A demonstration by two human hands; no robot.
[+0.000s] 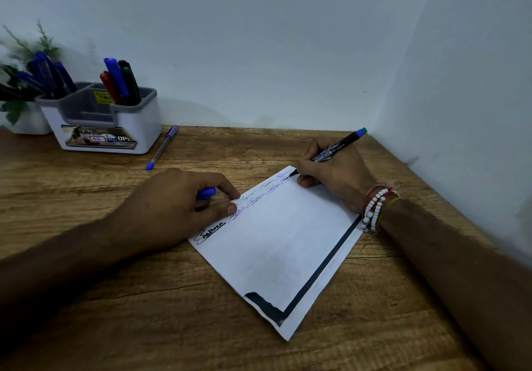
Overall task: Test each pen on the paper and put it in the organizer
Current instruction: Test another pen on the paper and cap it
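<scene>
A white sheet of paper [282, 244] lies at an angle on the wooden desk, with scribbled lines along its upper edge and a black border. My right hand [336, 175] grips a black marker [334, 149] with a blue end, its tip touching the paper's far corner. My left hand [178, 206] rests on the paper's left edge, fingertips pressing it down, and holds a blue pen cap [205, 193]. A white and grey organizer [135, 123] stands at the back left with several pens and markers [121, 82] in it. A blue ballpoint pen [161, 147] lies beside the organizer.
A small potted plant [20, 82] stands behind the organizer at the far left. Walls close off the back and the right side of the wooden desk [144, 327]. Beaded bracelets sit on my right wrist [374, 209].
</scene>
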